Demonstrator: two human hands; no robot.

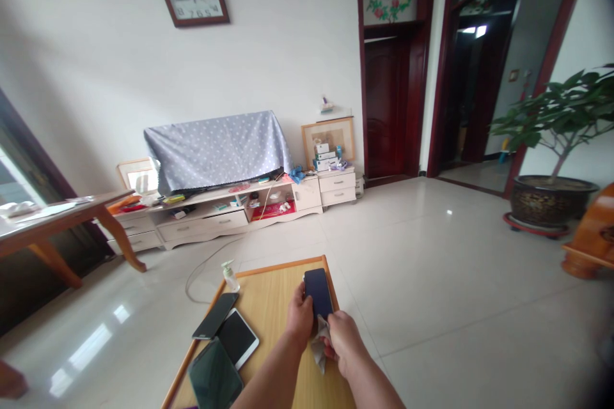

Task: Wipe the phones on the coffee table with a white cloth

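A dark-screened smartphone (317, 293) is held above the far right part of a small wooden table (271, 291). My left hand (300, 314) is closed on the phone's left edge, thumb toward the screen. At the phone's lower right corner, my right hand (341, 339) grips a crumpled greyish cloth (318, 353), which hangs below the fingers and touches the phone's lower end. Left of my arms lie a black tablet (217, 315), a white-framed tablet (238, 337) and a dark green-tinted tablet (215, 376), partly overlapping. A clear pump bottle (231, 277) stands at the table's far left corner.
Beyond the tiled floor (422, 255), a low white TV cabinet (225, 223) carries a TV under a dotted cloth (220, 147). A second wooden table (108, 204) stands at left. A potted plant (547, 201) and wooden furniture (592, 236) are at right. A cable (189, 278) crosses the floor.
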